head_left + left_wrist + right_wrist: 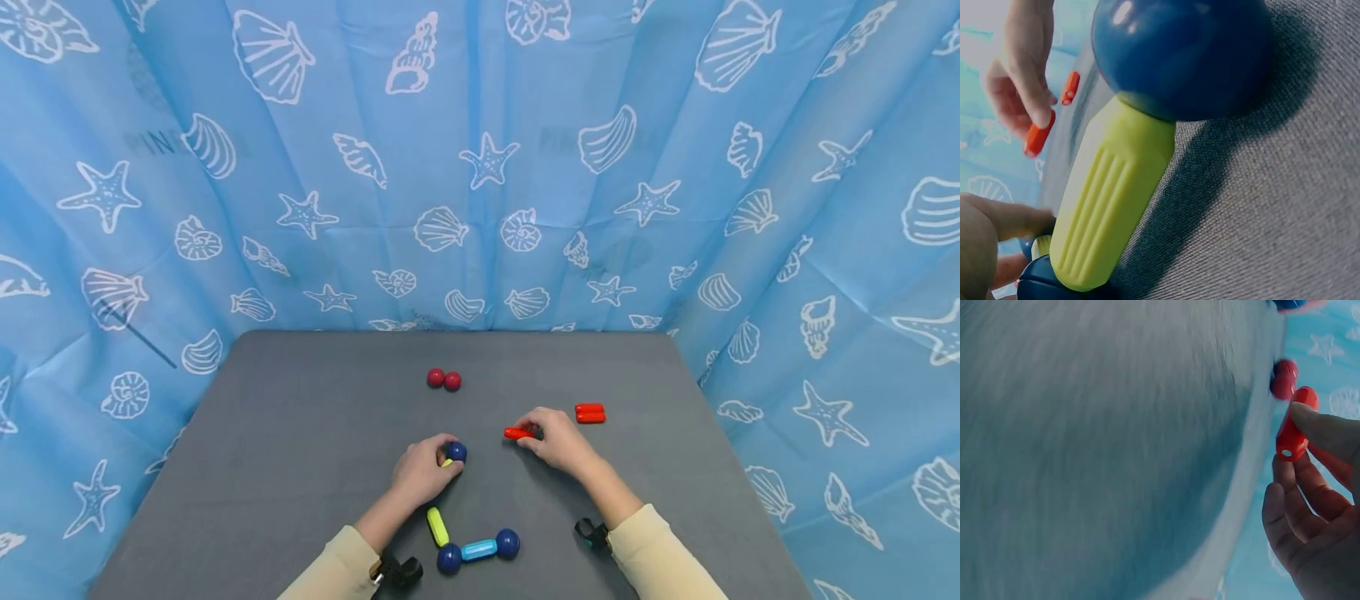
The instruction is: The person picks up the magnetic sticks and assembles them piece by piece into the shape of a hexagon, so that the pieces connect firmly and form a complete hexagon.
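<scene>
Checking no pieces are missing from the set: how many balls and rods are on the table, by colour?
Red balls: 2
Blue balls: 3
Red rods: 3, one in the right hand
Yellow rods: 2, one under the left hand
Light-blue rod: 1
Total: 11

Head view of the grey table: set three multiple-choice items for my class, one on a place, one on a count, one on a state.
1. Where do the two red balls lie?
A. beyond both hands
B. at the near edge
C. under a sleeve

2. How many red rods lie loose beside the right hand?
A. none
B. two
C. five

3. What is the right hand doing?
A. lying flat
B. pinching a red rod
C. gripping a ball

Answers:
A, they sit towards the curtain.
B, a red pair lies there.
C is wrong; B, fingertips clasp the rod.
</scene>
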Demonstrator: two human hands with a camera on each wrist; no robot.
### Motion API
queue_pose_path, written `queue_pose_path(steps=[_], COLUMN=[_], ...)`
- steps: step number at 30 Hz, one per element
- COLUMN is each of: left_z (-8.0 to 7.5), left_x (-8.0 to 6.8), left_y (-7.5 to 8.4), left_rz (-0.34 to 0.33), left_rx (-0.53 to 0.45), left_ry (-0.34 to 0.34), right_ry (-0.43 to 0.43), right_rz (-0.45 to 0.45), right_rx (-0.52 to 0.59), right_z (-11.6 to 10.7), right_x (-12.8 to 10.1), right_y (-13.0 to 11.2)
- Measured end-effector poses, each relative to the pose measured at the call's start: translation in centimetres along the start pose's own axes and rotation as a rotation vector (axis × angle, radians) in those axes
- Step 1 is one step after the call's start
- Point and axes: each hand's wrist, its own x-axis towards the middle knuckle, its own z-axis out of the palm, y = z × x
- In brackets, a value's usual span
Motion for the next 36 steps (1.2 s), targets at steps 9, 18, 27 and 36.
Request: queue_pose_path(steps=[9, 18, 27, 36], left_z=[0.0, 0.4, 0.4, 0.5], left_x=[0.3, 0.5, 0.7, 0.9], left_y=[0.3, 0.2, 0.2, 0.4], left_rz=[0.006, 0.041, 0.054, 0.045], left_rx=[0.017, -0.004, -0.027, -0.025], left_ry=[0.018, 0.029, 0.017, 0.010], right_ry=[-0.106, -0.143, -0.166, -0.176], right_rz=[-0.109, -0.139, -0.137, -0.133], right_rx=[0.009, 0.002, -0.028, 0.011], right_z=[2.3, 2.6, 3.2, 3.5], right_x=[1.5, 2.2, 2.3, 2.4], right_y=[-1.5, -2.5, -3.3, -3.3])
